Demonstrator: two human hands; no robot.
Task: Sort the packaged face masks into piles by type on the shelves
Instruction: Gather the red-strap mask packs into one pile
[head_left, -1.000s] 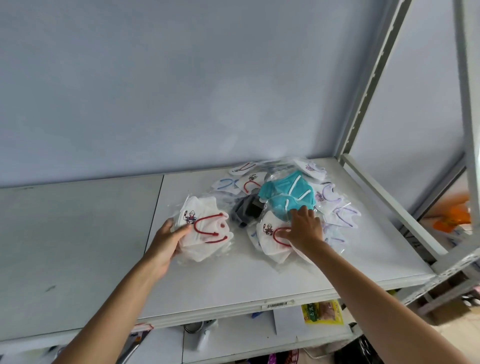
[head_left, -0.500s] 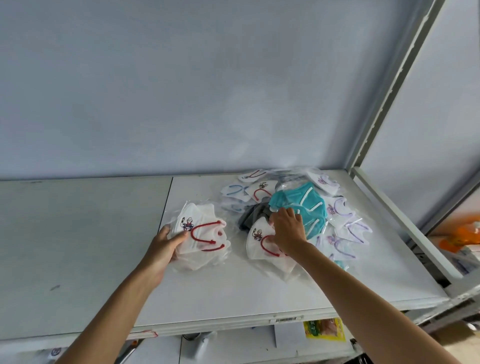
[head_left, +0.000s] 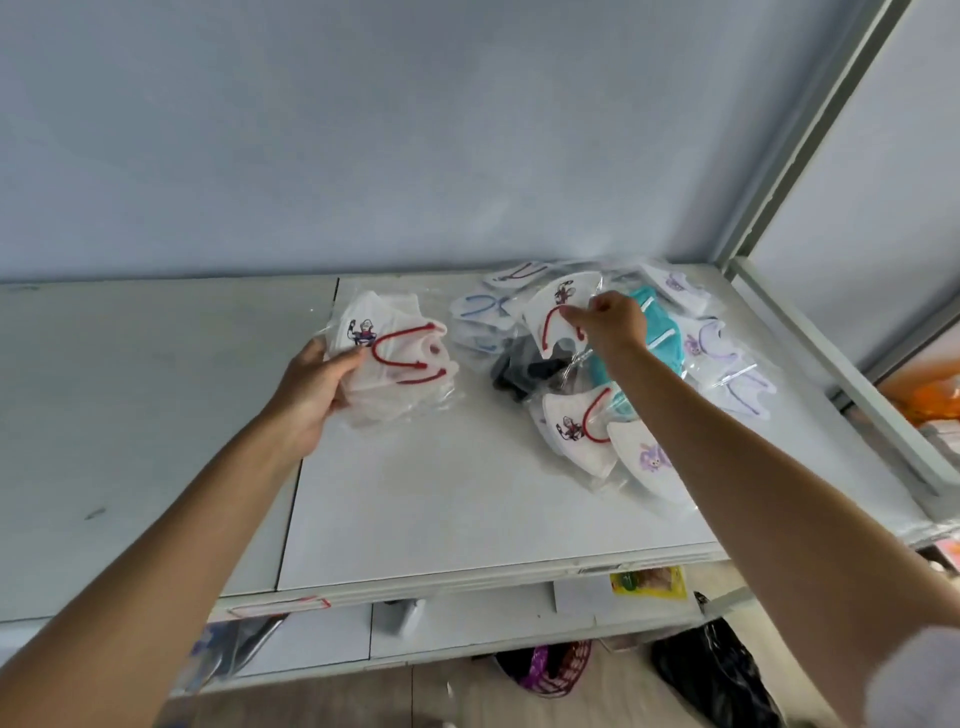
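Masks: mixed heap (head_left: 623, 374) on shelf (head_left: 467, 509) | right hand (head_left: 610, 325) pinches a red-strap mask (head_left: 558, 312) above the heap | left hand (head_left: 317, 384) grips red-strap stack (head_left: 400, 364) left of the heap

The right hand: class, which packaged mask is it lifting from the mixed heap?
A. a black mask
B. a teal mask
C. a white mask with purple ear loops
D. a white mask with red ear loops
D: the right hand pinches a bagged white mask with red ear loops, raised above the teal mask and black mask.
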